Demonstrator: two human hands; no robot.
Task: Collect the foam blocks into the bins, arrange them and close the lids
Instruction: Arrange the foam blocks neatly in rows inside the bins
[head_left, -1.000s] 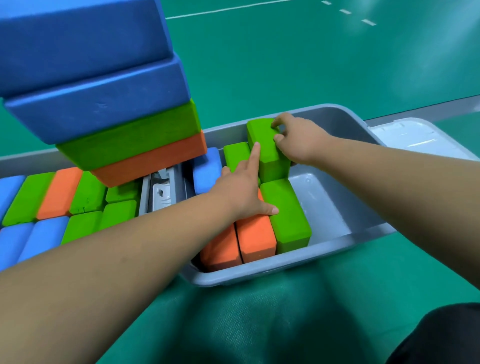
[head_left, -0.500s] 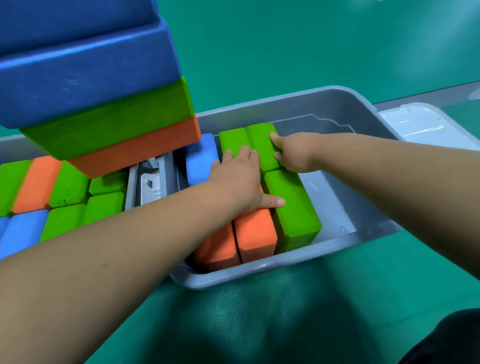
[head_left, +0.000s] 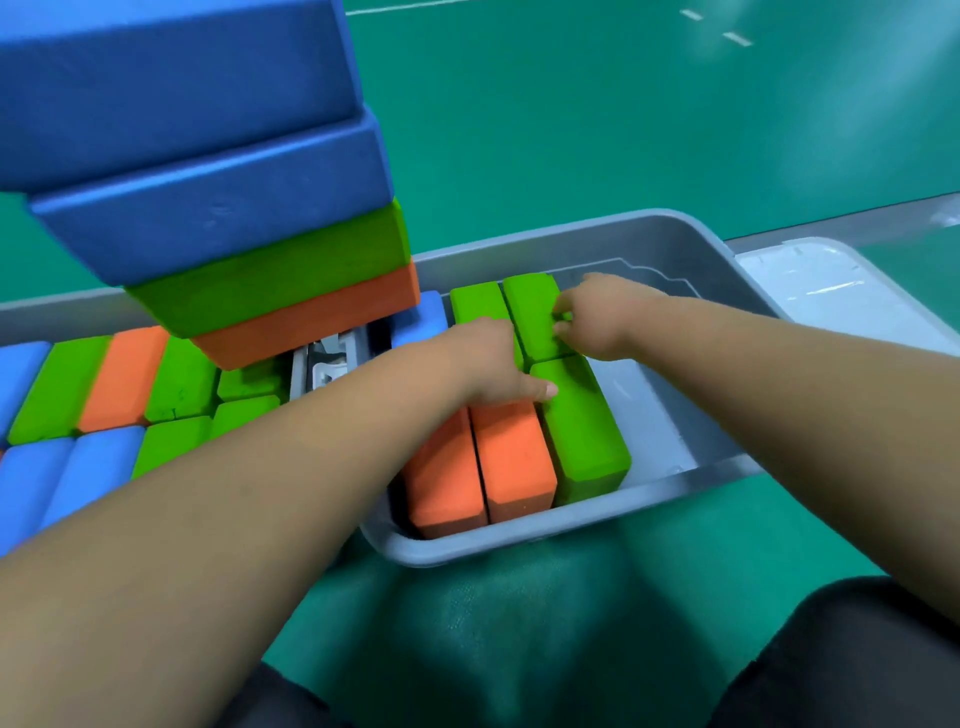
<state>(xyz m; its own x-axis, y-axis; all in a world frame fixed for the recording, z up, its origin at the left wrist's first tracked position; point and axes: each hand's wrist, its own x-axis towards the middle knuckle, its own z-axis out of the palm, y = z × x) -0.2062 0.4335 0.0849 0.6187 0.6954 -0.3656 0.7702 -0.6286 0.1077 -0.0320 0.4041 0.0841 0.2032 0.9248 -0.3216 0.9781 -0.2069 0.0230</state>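
The grey bin (head_left: 519, 540) in front of me holds two orange blocks (head_left: 498, 462) at the near side and a green block (head_left: 582, 436) to their right. Two more green blocks (head_left: 530, 306) lie side by side at the back, with a blue block (head_left: 423, 317) left of them. My left hand (head_left: 488, 364) lies flat on the blocks in the middle, thumb touching the near green one. My right hand (head_left: 597, 317) presses its fingertips on the right-hand far green block. The bin's right part shows bare floor.
A second bin (head_left: 31, 306) on the left is packed with blue, green and orange blocks. A tall stack of blue, green and orange blocks (head_left: 249, 228) looms close at the upper left. A white lid (head_left: 821, 291) lies right of the bin. Green floor lies all around.
The green block my right hand held upright now lies flat in the bin beside the other far green block. My left hand has flattened onto the blocks.
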